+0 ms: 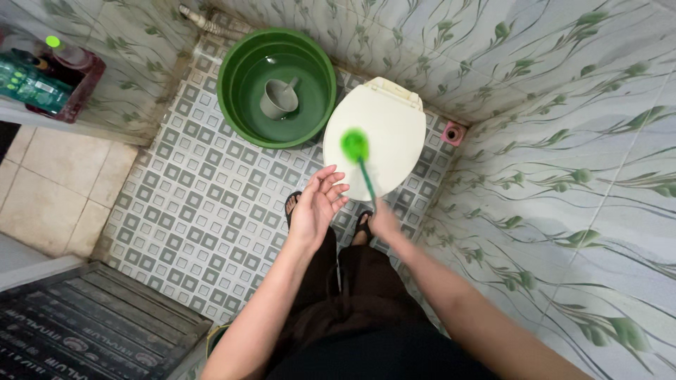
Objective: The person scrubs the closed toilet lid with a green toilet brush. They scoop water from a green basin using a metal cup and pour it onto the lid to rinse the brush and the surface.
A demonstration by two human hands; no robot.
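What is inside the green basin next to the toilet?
The green basin holds water and a grey scoop with a handle. The basin's bottom beneath the scoop is hidden.

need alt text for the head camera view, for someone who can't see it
Seen from above, a person's right hand holds a green toilet brush over a closed cream toilet lid, while the left hand hovers open beside it. A green basin of water with a grey scoop stands on the patterned tile floor to the left.
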